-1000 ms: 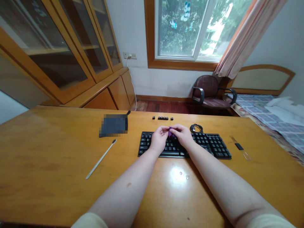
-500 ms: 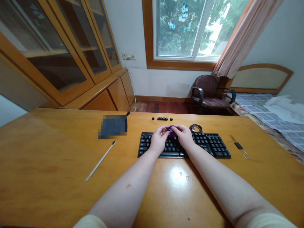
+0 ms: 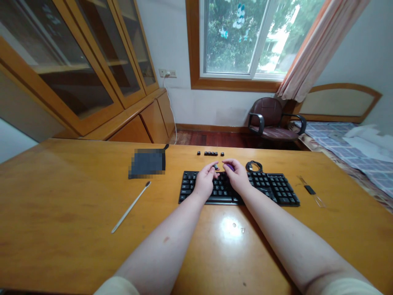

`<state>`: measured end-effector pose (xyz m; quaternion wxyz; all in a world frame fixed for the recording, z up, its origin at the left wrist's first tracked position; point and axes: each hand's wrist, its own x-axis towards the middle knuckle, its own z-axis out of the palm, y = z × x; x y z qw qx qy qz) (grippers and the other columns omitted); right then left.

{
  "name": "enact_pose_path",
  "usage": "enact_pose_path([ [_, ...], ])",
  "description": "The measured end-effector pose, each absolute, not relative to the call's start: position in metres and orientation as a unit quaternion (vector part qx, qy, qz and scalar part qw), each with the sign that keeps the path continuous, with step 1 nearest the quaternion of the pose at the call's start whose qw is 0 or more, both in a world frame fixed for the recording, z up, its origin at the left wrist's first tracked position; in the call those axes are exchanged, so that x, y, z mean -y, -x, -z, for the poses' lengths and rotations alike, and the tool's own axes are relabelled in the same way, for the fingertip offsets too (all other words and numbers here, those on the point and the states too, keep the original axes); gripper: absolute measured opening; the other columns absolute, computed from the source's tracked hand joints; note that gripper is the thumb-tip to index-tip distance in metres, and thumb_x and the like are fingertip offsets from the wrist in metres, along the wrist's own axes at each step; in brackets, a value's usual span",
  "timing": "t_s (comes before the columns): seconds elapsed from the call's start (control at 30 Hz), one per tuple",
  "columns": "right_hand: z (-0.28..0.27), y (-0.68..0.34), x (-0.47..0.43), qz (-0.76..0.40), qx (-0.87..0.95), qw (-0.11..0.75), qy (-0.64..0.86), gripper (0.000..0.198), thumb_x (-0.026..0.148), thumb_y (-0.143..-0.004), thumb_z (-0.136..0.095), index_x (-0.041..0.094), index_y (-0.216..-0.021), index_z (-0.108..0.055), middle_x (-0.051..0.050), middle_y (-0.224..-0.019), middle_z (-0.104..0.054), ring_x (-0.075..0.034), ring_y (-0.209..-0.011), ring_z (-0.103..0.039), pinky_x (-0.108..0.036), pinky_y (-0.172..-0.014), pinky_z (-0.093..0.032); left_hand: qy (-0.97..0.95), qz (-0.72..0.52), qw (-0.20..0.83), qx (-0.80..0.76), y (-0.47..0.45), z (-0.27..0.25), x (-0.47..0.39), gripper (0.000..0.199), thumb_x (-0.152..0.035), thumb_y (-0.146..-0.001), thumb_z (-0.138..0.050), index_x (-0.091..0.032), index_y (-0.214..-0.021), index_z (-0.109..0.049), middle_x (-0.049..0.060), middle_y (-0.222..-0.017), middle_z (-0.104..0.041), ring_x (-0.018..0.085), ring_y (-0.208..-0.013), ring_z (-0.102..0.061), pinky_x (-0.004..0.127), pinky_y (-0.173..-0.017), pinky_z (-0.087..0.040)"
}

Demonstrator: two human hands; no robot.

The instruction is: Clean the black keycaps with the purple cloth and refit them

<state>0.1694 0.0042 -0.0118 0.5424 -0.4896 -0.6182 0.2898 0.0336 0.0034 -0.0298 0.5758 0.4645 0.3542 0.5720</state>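
Note:
Above the black keyboard, my left hand pinches a small keycap between thumb and fingers; its underside looks greyish. Beside it, my right hand is closed on a purple cloth, mostly hidden by the fingers. The two hands are slightly apart. Behind them, a row of black keycaps lies on the table, with one single keycap to its left and another keycap to its right. My hands cover part of the keyboard's left half.
On the wooden table lie a dark pouch, blurred out, and a long white brush at the left. A coiled cable sits behind the keyboard. To its right is a wire keycap puller.
My hands have parted a little. The purple cloth has come away from the keycap and is now bunched in my right hand, while the keycap stays in my left.

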Motion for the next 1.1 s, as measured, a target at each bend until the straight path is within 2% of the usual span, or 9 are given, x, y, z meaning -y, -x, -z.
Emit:
enact_pose_path([
  [0.1,0.006,-0.168,0.0,-0.24,0.704,0.506,0.438,0.026,0.034,-0.078,-0.06,0.024,-0.102,-0.064,-0.005,-0.094,-0.063,-0.019,-0.088,-0.058,-0.035,-0.082,-0.045,-0.46,-0.568,0.579,-0.361,-0.033,0.029,-0.003,0.033,-0.032,-0.083,-0.05,-0.015,-0.11,-0.061,0.0,-0.064,-0.054,0.011,-0.064,-0.051,0.026,-0.069,-0.047],
  [0.23,0.001,-0.167,0.001,-0.215,0.747,0.467,0.421,0.022,0.028,-0.08,-0.058,0.025,-0.1,-0.066,-0.005,-0.091,-0.063,-0.018,-0.087,-0.059,-0.034,-0.08,-0.047,-0.48,-0.558,0.562,-0.376,-0.032,0.025,-0.003,0.034,-0.032,-0.083,-0.051,-0.015,-0.111,-0.06,0.002,-0.077,-0.06,0.008,-0.059,-0.047,0.022,-0.058,-0.041],
  [0.37,0.001,-0.169,-0.001,-0.198,0.739,0.471,0.439,0.018,0.027,-0.078,-0.06,0.022,-0.094,-0.067,-0.005,-0.093,-0.066,-0.018,-0.086,-0.061,-0.032,-0.077,-0.049,-0.481,-0.553,0.568,-0.374,-0.033,0.024,-0.002,0.036,-0.031,-0.084,-0.051,-0.014,-0.116,-0.056,0.003,-0.079,-0.06,0.008,-0.06,-0.049,0.022,-0.063,-0.043],
  [0.43,0.0,-0.171,-0.002,-0.186,0.723,0.472,0.469,0.018,0.029,-0.076,-0.062,0.022,-0.092,-0.068,-0.004,-0.091,-0.068,-0.018,-0.085,-0.062,-0.033,-0.078,-0.049,-0.47,-0.567,0.564,-0.374,-0.034,0.026,-0.003,0.04,-0.031,-0.084,-0.051,-0.015,-0.121,-0.051,0.007,-0.093,-0.06,0.008,-0.066,-0.053,0.024,-0.069,-0.045],
  [0.57,-0.002,-0.18,-0.007,-0.148,0.681,0.462,0.549,0.021,0.031,-0.076,-0.062,0.022,-0.093,-0.069,-0.005,-0.093,-0.07,-0.019,-0.086,-0.064,-0.034,-0.083,-0.049,-0.448,-0.598,0.546,-0.379,-0.034,0.031,-0.004,0.043,-0.034,-0.086,-0.048,-0.019,-0.126,-0.043,0.012,-0.118,-0.051,0.009,-0.071,-0.057,0.028,-0.073,-0.048],
  [0.73,0.003,-0.183,-0.013,-0.132,0.764,0.266,0.573,0.016,0.026,-0.077,-0.062,0.023,-0.089,-0.072,-0.004,-0.091,-0.072,-0.02,-0.086,-0.065,-0.031,-0.081,-0.049,-0.428,-0.608,0.558,-0.368,-0.033,0.03,-0.003,0.039,-0.038,-0.087,-0.044,-0.018,-0.121,-0.045,0.012,-0.116,-0.051,0.008,-0.07,-0.058,0.028,-0.073,-0.049],
  [0.8,0.004,-0.182,-0.013,-0.108,0.782,0.214,0.575,0.017,0.026,-0.077,-0.061,0.022,-0.09,-0.072,-0.005,-0.092,-0.072,-0.021,-0.087,-0.065,-0.031,-0.08,-0.049,-0.421,-0.613,0.56,-0.365,-0.033,0.028,-0.002,0.038,-0.039,-0.088,-0.044,-0.018,-0.12,-0.046,0.012,-0.115,-0.052,0.008,-0.069,-0.058,0.028,-0.073,-0.049],
  [1.1,0.003,-0.181,-0.012,-0.087,0.792,0.179,0.578,0.019,0.026,-0.08,-0.058,0.025,-0.094,-0.071,-0.002,-0.097,-0.071,-0.017,-0.093,-0.064,-0.026,-0.083,-0.047,-0.408,-0.612,0.567,-0.37,-0.034,0.024,0.0,0.038,-0.042,-0.087,-0.044,-0.019,-0.116,-0.049,0.011,-0.111,-0.055,0.008,-0.067,-0.057,0.027,-0.071,-0.048],
])
